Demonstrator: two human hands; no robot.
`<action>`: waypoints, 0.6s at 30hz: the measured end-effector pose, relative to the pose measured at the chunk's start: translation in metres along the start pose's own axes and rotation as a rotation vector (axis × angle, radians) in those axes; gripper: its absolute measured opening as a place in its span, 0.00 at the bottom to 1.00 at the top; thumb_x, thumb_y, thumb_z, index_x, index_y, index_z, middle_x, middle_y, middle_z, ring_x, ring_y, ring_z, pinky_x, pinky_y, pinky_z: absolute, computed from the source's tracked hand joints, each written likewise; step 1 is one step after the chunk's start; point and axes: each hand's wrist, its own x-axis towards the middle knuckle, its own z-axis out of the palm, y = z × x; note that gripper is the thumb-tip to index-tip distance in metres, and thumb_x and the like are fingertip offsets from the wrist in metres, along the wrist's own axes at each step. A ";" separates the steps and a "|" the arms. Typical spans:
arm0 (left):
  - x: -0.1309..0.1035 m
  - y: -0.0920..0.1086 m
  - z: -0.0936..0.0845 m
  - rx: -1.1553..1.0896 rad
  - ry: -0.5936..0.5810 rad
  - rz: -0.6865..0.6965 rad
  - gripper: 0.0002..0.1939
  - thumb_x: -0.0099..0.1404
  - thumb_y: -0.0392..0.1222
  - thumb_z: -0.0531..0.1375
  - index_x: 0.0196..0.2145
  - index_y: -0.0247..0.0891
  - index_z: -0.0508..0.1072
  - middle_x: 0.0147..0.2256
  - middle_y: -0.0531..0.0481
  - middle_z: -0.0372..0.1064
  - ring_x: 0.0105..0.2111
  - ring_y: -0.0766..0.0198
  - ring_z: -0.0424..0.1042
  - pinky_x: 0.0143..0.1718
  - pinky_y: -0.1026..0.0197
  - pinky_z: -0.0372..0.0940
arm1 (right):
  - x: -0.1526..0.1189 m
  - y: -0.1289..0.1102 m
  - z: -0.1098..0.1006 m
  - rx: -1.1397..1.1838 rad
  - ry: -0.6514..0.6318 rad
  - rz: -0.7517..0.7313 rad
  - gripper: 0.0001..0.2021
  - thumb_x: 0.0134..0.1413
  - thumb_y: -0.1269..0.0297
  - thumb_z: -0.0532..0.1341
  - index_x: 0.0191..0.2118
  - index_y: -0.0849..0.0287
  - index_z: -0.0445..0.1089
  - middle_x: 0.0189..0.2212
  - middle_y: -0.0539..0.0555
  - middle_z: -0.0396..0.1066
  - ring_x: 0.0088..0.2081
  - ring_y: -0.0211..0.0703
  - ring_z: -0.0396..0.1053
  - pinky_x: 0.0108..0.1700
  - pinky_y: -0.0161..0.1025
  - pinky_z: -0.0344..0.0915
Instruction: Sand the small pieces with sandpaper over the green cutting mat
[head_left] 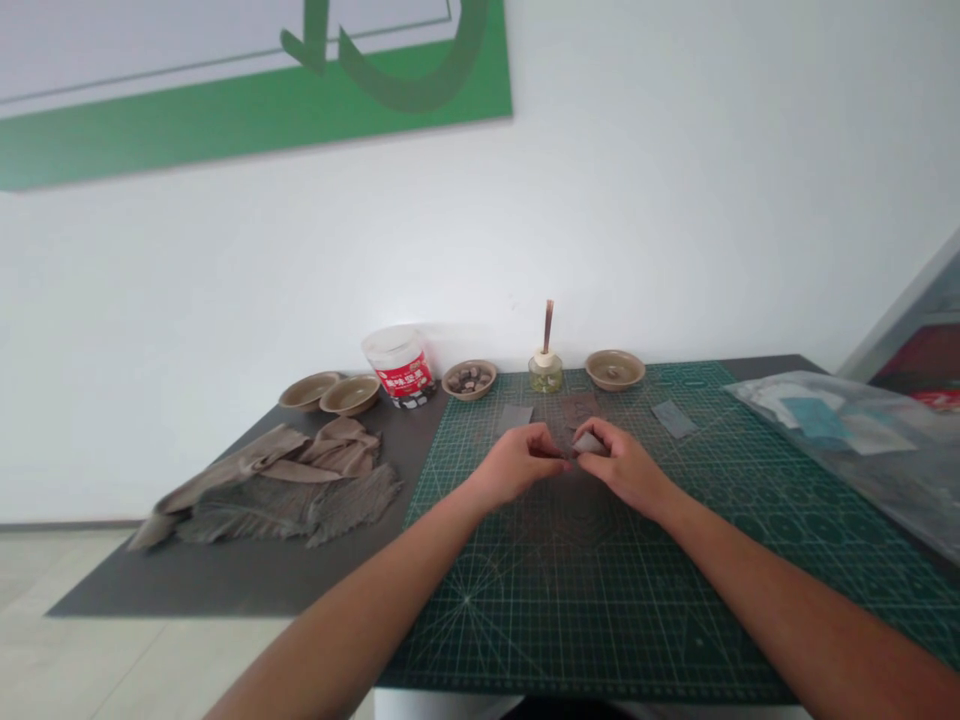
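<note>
Bowls [351,394], tub [401,367], perhaps cloth [277,482].

Your left hand [517,462] and right hand [622,465] cover most of the small grey piece [587,442], so you can't tell its shape. The bits in the bowl [469,379] are too small to name. The tub [400,366] label is blurry. The bag [862,430] runs off the right edge.

The plastic tub [399,366] carries a red label with white characters, too blurred to read.
</note>
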 end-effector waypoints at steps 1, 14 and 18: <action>0.002 0.000 0.000 -0.020 0.006 -0.004 0.12 0.52 0.42 0.71 0.29 0.35 0.72 0.27 0.53 0.72 0.27 0.66 0.70 0.28 0.66 0.61 | 0.000 0.000 0.000 0.003 -0.004 -0.001 0.04 0.50 0.67 0.62 0.34 0.57 0.69 0.28 0.45 0.67 0.32 0.40 0.64 0.36 0.36 0.58; -0.001 -0.004 -0.003 -0.143 -0.015 -0.063 0.15 0.52 0.41 0.72 0.37 0.34 0.78 0.26 0.51 0.76 0.24 0.65 0.73 0.29 0.63 0.67 | -0.001 -0.003 -0.007 -0.021 -0.125 -0.016 0.11 0.56 0.55 0.65 0.34 0.58 0.79 0.30 0.50 0.76 0.34 0.44 0.70 0.36 0.38 0.60; -0.003 -0.006 -0.003 -0.167 -0.020 -0.087 0.17 0.52 0.42 0.73 0.39 0.33 0.78 0.26 0.50 0.76 0.24 0.65 0.73 0.30 0.63 0.67 | -0.002 -0.005 -0.007 -0.026 -0.136 -0.118 0.10 0.58 0.59 0.63 0.40 0.56 0.80 0.38 0.54 0.78 0.40 0.47 0.73 0.41 0.39 0.64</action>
